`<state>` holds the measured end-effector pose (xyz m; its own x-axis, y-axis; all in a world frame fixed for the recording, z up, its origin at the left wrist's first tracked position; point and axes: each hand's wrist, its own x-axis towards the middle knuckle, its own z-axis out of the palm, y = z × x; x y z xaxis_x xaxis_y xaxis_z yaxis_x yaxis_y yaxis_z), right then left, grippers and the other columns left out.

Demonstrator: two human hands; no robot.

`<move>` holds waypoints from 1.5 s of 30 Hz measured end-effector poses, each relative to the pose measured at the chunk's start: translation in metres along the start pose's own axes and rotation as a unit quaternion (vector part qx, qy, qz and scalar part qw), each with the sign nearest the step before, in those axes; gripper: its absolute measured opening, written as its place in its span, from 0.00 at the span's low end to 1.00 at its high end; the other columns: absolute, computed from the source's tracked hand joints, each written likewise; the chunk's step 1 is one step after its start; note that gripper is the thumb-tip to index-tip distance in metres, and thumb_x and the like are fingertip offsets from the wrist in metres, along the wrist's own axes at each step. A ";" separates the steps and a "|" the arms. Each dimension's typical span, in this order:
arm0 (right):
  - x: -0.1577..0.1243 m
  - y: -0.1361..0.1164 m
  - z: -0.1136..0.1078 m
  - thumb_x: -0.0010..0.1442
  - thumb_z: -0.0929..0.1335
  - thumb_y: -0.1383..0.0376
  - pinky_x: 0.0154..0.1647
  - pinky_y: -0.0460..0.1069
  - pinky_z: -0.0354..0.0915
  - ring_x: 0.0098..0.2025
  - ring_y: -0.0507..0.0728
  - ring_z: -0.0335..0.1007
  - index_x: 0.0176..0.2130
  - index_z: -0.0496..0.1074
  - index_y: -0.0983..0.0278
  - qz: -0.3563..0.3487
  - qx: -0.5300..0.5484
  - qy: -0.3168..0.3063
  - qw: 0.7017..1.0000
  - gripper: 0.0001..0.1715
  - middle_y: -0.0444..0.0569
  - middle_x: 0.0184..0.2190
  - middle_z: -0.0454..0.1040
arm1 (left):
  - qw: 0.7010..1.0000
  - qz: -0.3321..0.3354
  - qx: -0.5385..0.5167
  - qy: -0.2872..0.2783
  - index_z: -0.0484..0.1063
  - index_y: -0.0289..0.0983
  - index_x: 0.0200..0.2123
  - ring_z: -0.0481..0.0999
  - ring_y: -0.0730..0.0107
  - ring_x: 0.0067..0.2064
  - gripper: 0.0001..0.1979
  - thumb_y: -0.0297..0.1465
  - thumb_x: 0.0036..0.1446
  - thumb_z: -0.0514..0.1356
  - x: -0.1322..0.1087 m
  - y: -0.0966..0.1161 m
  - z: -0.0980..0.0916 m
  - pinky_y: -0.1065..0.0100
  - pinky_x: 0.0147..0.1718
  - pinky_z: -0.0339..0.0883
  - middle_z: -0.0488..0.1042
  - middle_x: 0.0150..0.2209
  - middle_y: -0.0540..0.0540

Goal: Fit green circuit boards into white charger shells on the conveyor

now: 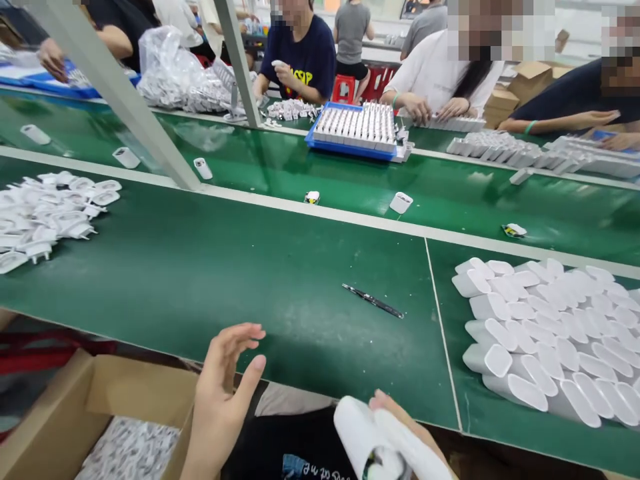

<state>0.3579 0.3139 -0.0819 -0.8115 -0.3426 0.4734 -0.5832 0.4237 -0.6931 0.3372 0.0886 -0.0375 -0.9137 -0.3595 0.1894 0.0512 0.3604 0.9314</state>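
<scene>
My left hand hovers over the front edge of the green bench, fingers curved and thumb apart, with nothing in it. Low in the view, my right hand grips a white plastic housing. The open end of the housing faces down toward me and shows a dark and yellow-green part inside. A second long white piece lies against it in the same hand; its exact shape is partly cut off by the frame. Black tweezers lie on the bench beyond both hands.
Many white housings stand packed at right; a pile of white plug-like covers is at left. A cardboard box of small parts sits lower left. Behind runs a green conveyor with scattered parts, a slanted post, and co-workers.
</scene>
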 end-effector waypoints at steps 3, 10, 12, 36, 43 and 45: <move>0.006 -0.009 -0.005 0.58 0.66 0.75 0.48 0.58 0.77 0.49 0.67 0.76 0.60 0.67 0.53 -0.001 -0.007 0.044 0.999 0.33 0.52 0.49 0.77 | 1.000 0.010 0.005 0.028 0.69 0.41 0.46 0.78 0.67 0.43 0.10 0.31 0.61 0.59 0.001 0.000 -0.004 0.67 0.41 0.76 0.74 0.43 0.44; 0.043 -0.038 -0.028 0.68 0.59 0.63 0.32 0.52 0.80 0.38 0.60 0.81 0.59 0.63 0.49 0.112 0.169 0.104 0.974 0.22 0.49 0.44 0.79 | 0.955 0.249 -0.041 -0.154 0.63 0.35 0.56 0.66 0.54 0.60 0.23 0.40 0.61 0.58 -0.005 0.028 0.024 0.54 0.55 0.69 0.66 0.56 0.36; 0.063 -0.041 -0.024 0.67 0.61 0.59 0.32 0.52 0.79 0.37 0.59 0.80 0.55 0.65 0.49 0.167 0.261 0.107 0.945 0.17 0.47 0.42 0.80 | 0.936 0.321 -0.047 -0.139 0.59 0.34 0.59 0.63 0.53 0.62 0.27 0.36 0.60 0.60 -0.006 0.041 0.040 0.51 0.58 0.66 0.64 0.57 0.35; 0.069 -0.046 -0.024 0.61 0.68 0.63 0.44 0.52 0.75 0.46 0.59 0.75 0.48 0.71 0.56 0.173 0.261 0.150 0.938 0.14 0.50 0.47 0.75 | 0.946 0.302 -0.015 -0.121 0.65 0.32 0.52 0.67 0.56 0.60 0.26 0.21 0.50 0.67 0.003 0.039 0.055 0.55 0.59 0.65 0.73 0.51 0.40; 0.070 -0.038 -0.032 0.60 0.69 0.71 0.53 0.57 0.72 0.54 0.61 0.71 0.62 0.57 0.57 -0.008 0.037 0.020 0.999 0.35 0.54 0.52 0.72 | 0.954 0.269 0.036 -0.125 0.64 0.32 0.54 0.71 0.61 0.58 0.26 0.25 0.51 0.64 0.005 0.025 0.055 0.62 0.57 0.68 0.73 0.52 0.38; 0.070 -0.035 -0.030 0.61 0.70 0.67 0.51 0.55 0.73 0.53 0.60 0.71 0.62 0.58 0.58 0.007 0.028 0.011 1.000 0.33 0.53 0.51 0.72 | 0.956 0.259 0.039 -0.135 0.64 0.33 0.54 0.71 0.62 0.57 0.25 0.26 0.52 0.64 0.005 0.023 0.055 0.63 0.57 0.68 0.73 0.53 0.39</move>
<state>0.3206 0.3000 -0.0079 -0.8203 -0.3178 0.4756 -0.5698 0.3807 -0.7283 0.3115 0.1424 -0.0320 -0.8457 0.1158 0.5210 0.5036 0.4962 0.7072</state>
